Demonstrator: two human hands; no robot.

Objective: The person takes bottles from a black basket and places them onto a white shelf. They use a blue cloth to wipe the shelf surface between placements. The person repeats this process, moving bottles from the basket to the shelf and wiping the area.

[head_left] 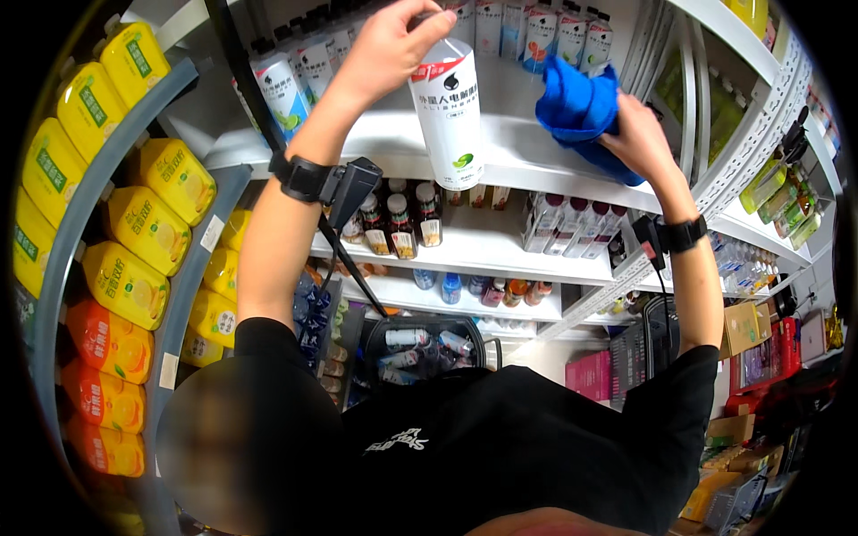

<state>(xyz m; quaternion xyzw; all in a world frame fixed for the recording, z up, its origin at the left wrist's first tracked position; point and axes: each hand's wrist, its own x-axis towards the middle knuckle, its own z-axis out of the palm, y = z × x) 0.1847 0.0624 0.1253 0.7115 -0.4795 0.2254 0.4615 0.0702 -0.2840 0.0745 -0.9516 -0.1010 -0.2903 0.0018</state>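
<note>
My left hand (393, 45) grips a white drink bottle (449, 116) by its top; the cap is hidden in my fingers. The bottle hangs nearly upright in front of the white shelf (357, 134), its label with a red band and a green lime picture facing me. My right hand (642, 141) is closed round a bunched blue cloth (579, 107) over the same shelf, to the right of the bottle. Part of the cloth drapes toward the shelf's front edge. Similar bottles (315, 67) stand at the back left of this shelf, and more bottles (570, 40) at the back right.
Yellow jugs (143, 214) and orange jugs (112, 348) line a curved rack on the left. Dark bottles (400, 223) and clear bottles (572, 223) fill the shelf below. A black basket (478, 339) of bottles sits lower down. Cardboard boxes (746, 329) are at right.
</note>
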